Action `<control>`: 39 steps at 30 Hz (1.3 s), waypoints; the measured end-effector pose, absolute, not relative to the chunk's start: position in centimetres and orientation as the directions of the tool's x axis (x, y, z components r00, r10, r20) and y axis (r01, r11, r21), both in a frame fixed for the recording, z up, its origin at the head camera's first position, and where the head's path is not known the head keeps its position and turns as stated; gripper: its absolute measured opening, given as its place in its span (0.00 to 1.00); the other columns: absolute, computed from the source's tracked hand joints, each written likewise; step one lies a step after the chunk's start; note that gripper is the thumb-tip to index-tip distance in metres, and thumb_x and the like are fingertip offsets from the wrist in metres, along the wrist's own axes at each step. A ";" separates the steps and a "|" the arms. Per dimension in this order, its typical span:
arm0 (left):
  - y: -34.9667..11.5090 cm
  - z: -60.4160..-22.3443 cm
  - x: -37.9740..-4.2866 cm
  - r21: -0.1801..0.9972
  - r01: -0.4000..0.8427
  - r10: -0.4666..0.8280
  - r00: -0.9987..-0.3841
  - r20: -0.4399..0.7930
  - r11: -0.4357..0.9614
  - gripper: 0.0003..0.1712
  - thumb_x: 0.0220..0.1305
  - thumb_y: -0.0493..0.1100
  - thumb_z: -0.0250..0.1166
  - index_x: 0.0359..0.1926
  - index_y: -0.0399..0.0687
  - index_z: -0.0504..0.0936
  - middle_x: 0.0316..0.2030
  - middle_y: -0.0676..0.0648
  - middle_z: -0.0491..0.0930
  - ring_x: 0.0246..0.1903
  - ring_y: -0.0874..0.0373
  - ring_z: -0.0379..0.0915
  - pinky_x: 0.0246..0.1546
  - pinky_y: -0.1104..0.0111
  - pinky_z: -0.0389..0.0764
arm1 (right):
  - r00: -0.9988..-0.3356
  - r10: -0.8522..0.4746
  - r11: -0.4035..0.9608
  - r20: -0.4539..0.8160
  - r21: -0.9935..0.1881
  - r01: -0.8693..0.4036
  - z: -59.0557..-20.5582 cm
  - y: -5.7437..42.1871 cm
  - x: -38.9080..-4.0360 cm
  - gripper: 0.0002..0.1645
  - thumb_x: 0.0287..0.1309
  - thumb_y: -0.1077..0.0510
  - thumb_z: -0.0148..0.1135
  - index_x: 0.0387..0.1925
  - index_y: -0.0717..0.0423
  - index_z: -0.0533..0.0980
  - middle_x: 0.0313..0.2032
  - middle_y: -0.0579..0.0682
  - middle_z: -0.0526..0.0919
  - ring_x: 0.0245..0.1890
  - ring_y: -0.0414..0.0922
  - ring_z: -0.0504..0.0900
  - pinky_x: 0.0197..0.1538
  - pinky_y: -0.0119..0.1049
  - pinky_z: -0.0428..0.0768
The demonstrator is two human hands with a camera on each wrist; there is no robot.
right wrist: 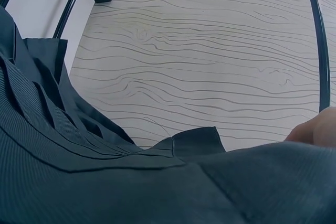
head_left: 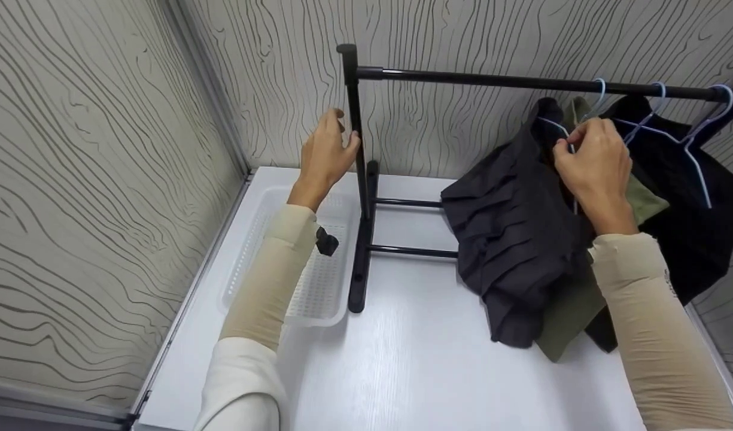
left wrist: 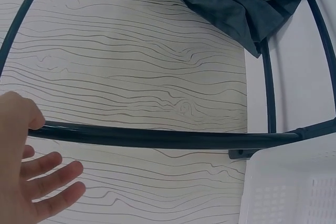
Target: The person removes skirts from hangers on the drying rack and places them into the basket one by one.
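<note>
My left hand (head_left: 327, 149) is at the left upright post (head_left: 355, 120) of a black clothes rack, thumb against the post and fingers loosely extended. In the left wrist view, that hand (left wrist: 39, 166) holds nothing. On the right, my right hand (head_left: 599, 158) pinches a light-blue wire hanger (head_left: 599, 96) just below its hook, which sits over the rail (head_left: 492, 79). A dark pleated skirt (head_left: 510, 227) hangs there, slanting to the left. In the right wrist view its cloth (right wrist: 105, 187) covers most of my right hand (right wrist: 320, 127).
A white perforated basket (head_left: 324, 320) stands left of the rack's foot (head_left: 359, 281). An olive garment (head_left: 572, 320) and a black garment (head_left: 701, 239) hang behind the skirt, with more blue hangers (head_left: 725, 99). Two lower bars (head_left: 411, 251) cross above the white table (head_left: 402, 365).
</note>
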State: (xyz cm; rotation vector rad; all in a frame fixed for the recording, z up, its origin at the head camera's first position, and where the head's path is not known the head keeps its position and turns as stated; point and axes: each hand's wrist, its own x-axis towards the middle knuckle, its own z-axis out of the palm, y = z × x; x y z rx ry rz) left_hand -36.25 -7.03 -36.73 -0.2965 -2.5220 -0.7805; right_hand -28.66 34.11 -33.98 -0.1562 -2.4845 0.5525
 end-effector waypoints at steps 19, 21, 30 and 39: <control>-6.5 -37.2 -37.3 0.630 0.334 0.111 -0.924 0.366 0.701 0.29 0.74 0.50 0.52 0.70 0.46 0.60 0.60 0.47 0.75 0.57 0.55 0.77 0.53 0.61 0.79 | -0.930 0.252 0.863 0.269 -0.497 0.090 -33.5 35.2 -29.3 0.34 0.68 0.47 0.51 0.65 0.67 0.61 0.53 0.67 0.76 0.53 0.67 0.73 0.57 0.62 0.68; -6.4 -37.2 -37.4 0.642 0.332 0.118 -0.928 0.354 0.691 0.30 0.74 0.49 0.52 0.71 0.46 0.59 0.61 0.48 0.75 0.58 0.56 0.76 0.53 0.61 0.79 | -0.934 0.240 0.871 0.264 -0.484 0.087 -33.6 35.4 -29.4 0.31 0.68 0.51 0.51 0.63 0.68 0.64 0.51 0.69 0.77 0.53 0.68 0.73 0.56 0.62 0.68; -6.2 -37.5 -37.7 0.672 0.340 0.135 -0.931 0.339 0.658 0.31 0.75 0.50 0.52 0.72 0.47 0.58 0.61 0.48 0.76 0.56 0.58 0.78 0.49 0.66 0.81 | -0.958 0.204 0.870 0.202 -0.486 0.082 -34.1 35.8 -29.4 0.25 0.70 0.61 0.42 0.64 0.70 0.63 0.46 0.71 0.80 0.30 0.55 0.85 0.48 0.54 0.79; -5.8 -37.5 -37.7 0.725 0.340 0.131 -0.935 0.331 0.599 0.27 0.75 0.48 0.52 0.71 0.48 0.60 0.58 0.46 0.77 0.52 0.56 0.78 0.46 0.64 0.81 | -0.926 0.223 0.885 0.305 -0.462 0.061 -34.8 35.9 -29.7 0.22 0.75 0.55 0.37 0.54 0.70 0.67 0.41 0.71 0.82 0.51 0.71 0.75 0.56 0.63 0.67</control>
